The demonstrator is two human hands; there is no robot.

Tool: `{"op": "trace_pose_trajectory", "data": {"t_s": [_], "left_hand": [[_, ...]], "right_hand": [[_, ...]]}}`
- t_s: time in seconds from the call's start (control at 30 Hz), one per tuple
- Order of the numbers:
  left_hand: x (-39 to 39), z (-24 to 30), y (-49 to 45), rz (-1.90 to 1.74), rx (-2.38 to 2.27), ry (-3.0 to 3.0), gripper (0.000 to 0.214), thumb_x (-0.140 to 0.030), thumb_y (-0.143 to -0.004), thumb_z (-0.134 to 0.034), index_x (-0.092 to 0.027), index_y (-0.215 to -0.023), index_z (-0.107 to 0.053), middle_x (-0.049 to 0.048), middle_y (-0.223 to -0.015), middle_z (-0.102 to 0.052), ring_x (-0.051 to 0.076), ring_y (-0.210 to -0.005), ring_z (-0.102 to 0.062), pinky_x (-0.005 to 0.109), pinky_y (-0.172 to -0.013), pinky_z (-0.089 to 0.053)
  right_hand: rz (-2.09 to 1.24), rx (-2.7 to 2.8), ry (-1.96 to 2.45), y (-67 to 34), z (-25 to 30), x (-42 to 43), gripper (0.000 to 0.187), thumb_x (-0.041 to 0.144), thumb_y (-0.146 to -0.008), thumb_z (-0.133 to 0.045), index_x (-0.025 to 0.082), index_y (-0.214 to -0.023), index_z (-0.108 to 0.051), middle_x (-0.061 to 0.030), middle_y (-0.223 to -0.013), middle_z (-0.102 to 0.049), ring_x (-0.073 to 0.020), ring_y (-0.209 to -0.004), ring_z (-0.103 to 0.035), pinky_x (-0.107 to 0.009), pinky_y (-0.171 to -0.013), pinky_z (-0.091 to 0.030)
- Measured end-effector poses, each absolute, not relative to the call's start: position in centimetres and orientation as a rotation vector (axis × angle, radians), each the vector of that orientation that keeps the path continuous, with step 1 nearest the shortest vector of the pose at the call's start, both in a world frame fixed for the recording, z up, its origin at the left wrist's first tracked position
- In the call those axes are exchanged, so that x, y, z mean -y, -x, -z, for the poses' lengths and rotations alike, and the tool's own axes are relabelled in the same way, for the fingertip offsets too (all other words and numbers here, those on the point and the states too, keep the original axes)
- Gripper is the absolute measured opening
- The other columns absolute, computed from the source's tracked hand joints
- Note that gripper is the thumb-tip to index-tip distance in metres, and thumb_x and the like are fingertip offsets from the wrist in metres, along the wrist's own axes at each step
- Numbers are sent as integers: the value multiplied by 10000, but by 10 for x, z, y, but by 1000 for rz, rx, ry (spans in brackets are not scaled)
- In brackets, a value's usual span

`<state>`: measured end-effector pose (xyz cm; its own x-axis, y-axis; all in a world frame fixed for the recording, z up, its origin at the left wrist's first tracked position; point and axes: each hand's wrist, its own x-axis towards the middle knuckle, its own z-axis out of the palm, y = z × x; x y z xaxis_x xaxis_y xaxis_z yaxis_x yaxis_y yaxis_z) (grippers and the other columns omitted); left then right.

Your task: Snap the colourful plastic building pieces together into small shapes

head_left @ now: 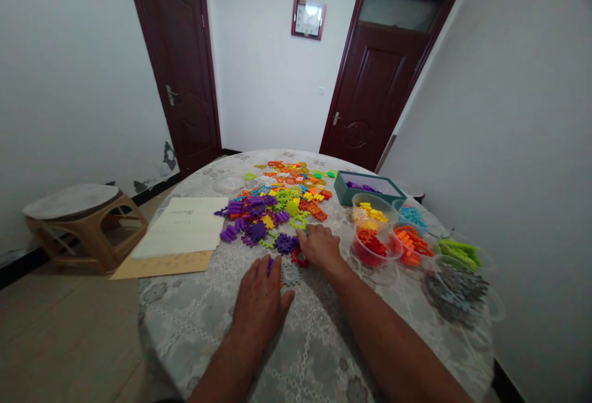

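Observation:
My left hand [261,307] lies palm down on the patterned tablecloth [194,310], its fingertips at a purple interlocking plastic piece [271,265]. A grey plastic piece [290,274] sits just right of those fingers. My right hand [321,247] reaches into the near edge of a spread of multicoloured interlocking plastic pieces [287,202], with its fingertips beside a purple piece [285,243]. A red piece [300,258] lies under and just left of that hand. Both hands hide their palms, so any grip is hidden.
Clear bowls of yellow [369,211], red [370,244], orange [411,245], blue [411,216], green [462,253] and grey [456,292] pieces stand along the right. Behind them is a teal box [370,188]. Papers [182,227] overhang the left edge, near a stool [83,224].

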<state>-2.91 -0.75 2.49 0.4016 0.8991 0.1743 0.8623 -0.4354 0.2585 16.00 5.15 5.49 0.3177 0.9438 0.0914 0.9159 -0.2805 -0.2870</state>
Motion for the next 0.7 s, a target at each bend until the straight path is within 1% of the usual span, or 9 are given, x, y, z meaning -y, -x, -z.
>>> {"op": "trace_pose_trajectory", "data": {"t_s": [0.07,0.13,0.2,0.27,0.37,0.47,0.53,0.6,0.7], "left_hand": [[7,-24,29,-451,-1594,-2522,690,-318,-910,-728,-124,-1539,-521,228,-1595,-512,388,-1485,-481,519,-1245,-386],[7,-22,29,-471,-1596,-2524,693,-317,-905,-733,-140,-1538,-517,221,-1590,-519,383,-1477,-490,517,-1237,-395],[7,-21,29,-496,-1592,-2522,699,-317,-901,-736,-145,-1540,-509,222,-1590,-515,380,-1476,-491,517,-1233,-398],[6,-21,29,-512,-1578,-2512,724,-328,-894,-746,-137,-1546,-494,233,-1595,-503,384,-1478,-484,521,-1231,-398],[6,-26,30,-497,-1554,-2495,743,-351,-883,-767,-142,-1540,-491,229,-1576,-520,380,-1465,-493,520,-1225,-401],[4,-32,30,-441,-1518,-2506,673,-354,-887,-771,-149,-1487,-546,218,-1543,-549,369,-1442,-513,502,-1223,-405],[1,-34,30,-398,-1482,-2525,635,-351,-894,-771,-149,-1463,-575,217,-1547,-542,364,-1448,-507,484,-1231,-399],[-2,-35,30,-363,-1438,-2550,628,-344,-905,-765,-169,-1478,-575,204,-1554,-535,353,-1455,-505,467,-1235,-397],[-7,-36,31,-344,-1372,-2604,622,-338,-921,-748,-212,-1502,-565,181,-1531,-557,342,-1436,-523,468,-1215,-419]], "right_hand": [[-169,1773,2128,-159,-60,-47,473,507,-1070,-453,196,-1319,-708,-179,-1318,-713,-337,-1262,-625,-488,-1065,-460],[-167,1852,1918,-163,-64,-44,425,410,-1087,-424,180,-1299,-713,-153,-1291,-730,-277,-1240,-645,-406,-1093,-459],[-121,1879,1788,-172,-64,-43,395,332,-1081,-412,167,-1274,-715,-143,-1282,-731,-249,-1240,-644,-364,-1119,-448],[-82,1880,1787,-183,-59,-41,378,274,-1056,-432,156,-1298,-697,-153,-1313,-715,-255,-1270,-628,-369,-1141,-437],[-133,1951,1846,-199,-43,-32,395,205,-1014,-461,134,-1347,-663,-175,-1349,-696,-267,-1294,-618,-386,-1155,-430],[-197,2024,1818,-209,-29,-16,419,188,-980,-499,155,-1372,-643,-170,-1396,-673,-274,-1327,-596,-410,-1175,-419],[-249,1991,1750,-212,-25,-5,465,196,-954,-523,171,-1408,-623,-163,-1454,-643,-280,-1374,-566,-437,-1206,-397],[-377,1889,1658,-215,-24,2,497,209,-946,-515,194,-1432,-615,-137,-1486,-634,-269,-1392,-565,-444,-1217,-400],[-629,1625,1589,-220,-25,5,494,225,-942,-474,218,-1409,-634,-100,-1447,-675,-248,-1330,-629,-424,-1156,-478]]}}
